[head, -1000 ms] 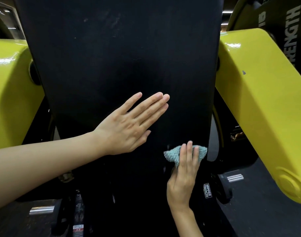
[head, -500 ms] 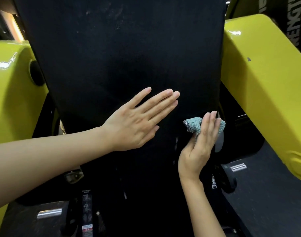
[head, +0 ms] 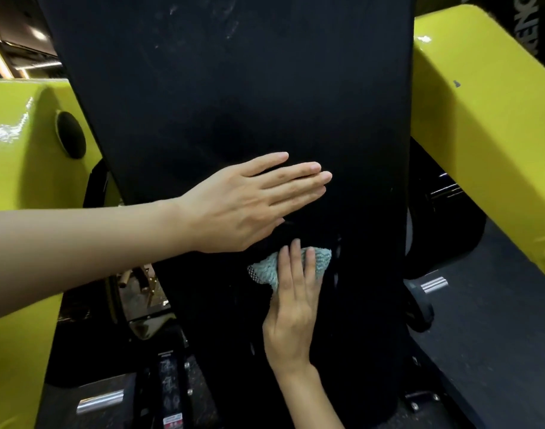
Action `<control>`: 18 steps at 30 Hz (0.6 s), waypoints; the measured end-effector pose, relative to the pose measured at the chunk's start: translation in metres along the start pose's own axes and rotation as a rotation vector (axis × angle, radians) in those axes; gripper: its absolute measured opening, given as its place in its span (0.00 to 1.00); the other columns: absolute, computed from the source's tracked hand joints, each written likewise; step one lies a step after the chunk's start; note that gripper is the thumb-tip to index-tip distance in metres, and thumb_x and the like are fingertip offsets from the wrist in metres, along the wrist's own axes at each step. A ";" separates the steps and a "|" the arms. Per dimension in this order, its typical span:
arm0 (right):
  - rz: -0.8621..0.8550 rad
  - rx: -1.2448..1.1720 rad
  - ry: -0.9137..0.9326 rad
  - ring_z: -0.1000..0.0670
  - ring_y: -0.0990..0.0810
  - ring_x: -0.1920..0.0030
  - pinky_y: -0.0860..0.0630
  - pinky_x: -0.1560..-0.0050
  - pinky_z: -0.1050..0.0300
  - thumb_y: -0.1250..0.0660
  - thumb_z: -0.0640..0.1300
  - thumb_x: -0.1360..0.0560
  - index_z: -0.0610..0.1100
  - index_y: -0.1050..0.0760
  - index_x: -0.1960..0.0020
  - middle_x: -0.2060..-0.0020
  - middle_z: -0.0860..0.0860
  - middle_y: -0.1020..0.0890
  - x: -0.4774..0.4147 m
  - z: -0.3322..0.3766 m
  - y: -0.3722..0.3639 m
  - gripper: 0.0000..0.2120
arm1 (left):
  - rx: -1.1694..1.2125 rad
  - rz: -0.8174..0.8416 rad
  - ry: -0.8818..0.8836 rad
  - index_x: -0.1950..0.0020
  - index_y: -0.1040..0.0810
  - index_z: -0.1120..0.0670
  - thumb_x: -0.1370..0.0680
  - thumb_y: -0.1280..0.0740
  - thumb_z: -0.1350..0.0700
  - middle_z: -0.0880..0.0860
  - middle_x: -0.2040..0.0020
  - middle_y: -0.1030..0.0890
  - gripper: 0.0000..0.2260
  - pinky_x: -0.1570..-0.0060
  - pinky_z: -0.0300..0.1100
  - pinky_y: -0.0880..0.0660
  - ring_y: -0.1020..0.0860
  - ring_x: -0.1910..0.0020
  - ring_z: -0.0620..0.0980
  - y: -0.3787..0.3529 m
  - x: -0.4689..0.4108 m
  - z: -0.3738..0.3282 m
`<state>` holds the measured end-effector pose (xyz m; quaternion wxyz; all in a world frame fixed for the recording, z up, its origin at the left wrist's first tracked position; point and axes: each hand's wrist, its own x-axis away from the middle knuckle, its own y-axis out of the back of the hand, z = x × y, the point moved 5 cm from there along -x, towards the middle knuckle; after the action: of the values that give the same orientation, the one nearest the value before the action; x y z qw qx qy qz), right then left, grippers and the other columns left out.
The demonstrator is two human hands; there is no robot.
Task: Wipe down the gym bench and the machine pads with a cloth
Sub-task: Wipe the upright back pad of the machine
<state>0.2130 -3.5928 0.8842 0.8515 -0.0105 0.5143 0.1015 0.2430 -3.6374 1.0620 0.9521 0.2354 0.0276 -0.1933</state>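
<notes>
Cloth [head: 322, 260] under straight fingers of R hand [head: 291, 317], pressed to pad [head: 234, 88], just below L hand [head: 234, 209] (flat on pad, holding nothing).

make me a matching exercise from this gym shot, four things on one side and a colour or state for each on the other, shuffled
1 left hand
2 right hand
3 cloth
4 machine arm

A yellow
B teal
C flat on the black pad, holding nothing
D pressing down on the cloth

Pairs: 1-C, 2-D, 3-B, 4-A
</notes>
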 end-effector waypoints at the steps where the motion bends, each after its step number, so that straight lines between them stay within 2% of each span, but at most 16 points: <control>1: 0.006 0.021 0.023 0.47 0.47 0.20 0.46 0.22 0.42 0.46 0.34 0.20 0.46 0.46 0.21 0.20 0.56 0.47 -0.003 -0.006 0.003 0.29 | 0.001 -0.001 -0.003 0.19 0.47 0.59 0.16 0.53 0.52 0.55 0.18 0.48 0.26 0.21 0.51 0.52 0.49 0.19 0.52 0.001 0.003 0.002; 5: -0.066 0.046 -0.009 0.46 0.45 0.21 0.43 0.23 0.38 0.49 0.38 0.15 0.41 0.43 0.22 0.23 0.48 0.40 -0.025 -0.040 0.023 0.21 | -0.008 -0.003 0.002 0.19 0.47 0.58 0.16 0.51 0.52 0.55 0.18 0.47 0.26 0.21 0.52 0.52 0.48 0.19 0.53 0.003 0.009 0.005; 9: -0.132 0.037 -0.065 0.42 0.46 0.21 0.45 0.24 0.35 0.45 0.29 0.21 0.36 0.41 0.23 0.23 0.42 0.39 -0.053 -0.066 0.040 0.26 | 0.001 -0.003 0.006 0.18 0.48 0.58 0.16 0.52 0.52 0.54 0.18 0.48 0.26 0.21 0.53 0.53 0.49 0.19 0.52 0.002 0.009 0.004; 11: -0.193 0.041 -0.105 0.42 0.46 0.21 0.46 0.23 0.36 0.46 0.28 0.21 0.36 0.41 0.23 0.23 0.44 0.40 -0.070 -0.073 0.049 0.26 | 0.000 0.009 0.005 0.18 0.50 0.57 0.16 0.53 0.51 0.54 0.18 0.50 0.26 0.21 0.53 0.53 0.51 0.19 0.52 0.001 0.010 0.004; 15: -0.321 0.017 -0.277 0.47 0.48 0.20 0.53 0.20 0.47 0.47 0.31 0.21 0.39 0.43 0.22 0.22 0.46 0.41 -0.084 -0.073 0.053 0.28 | -0.001 0.013 -0.004 0.18 0.50 0.57 0.16 0.53 0.51 0.54 0.18 0.50 0.26 0.21 0.53 0.53 0.51 0.19 0.52 0.001 0.010 0.003; 18: -0.383 -0.024 -0.362 0.48 0.49 0.20 0.53 0.20 0.47 0.47 0.32 0.20 0.39 0.43 0.22 0.22 0.46 0.41 -0.071 -0.053 0.042 0.26 | 0.004 0.009 -0.006 0.18 0.50 0.57 0.16 0.53 0.51 0.54 0.18 0.49 0.26 0.21 0.53 0.53 0.50 0.19 0.52 0.001 0.010 0.004</control>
<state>0.1275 -3.5699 0.9248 0.9332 -0.0997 0.3409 -0.0551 0.2525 -3.6420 1.0641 0.9525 0.2367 0.0233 -0.1900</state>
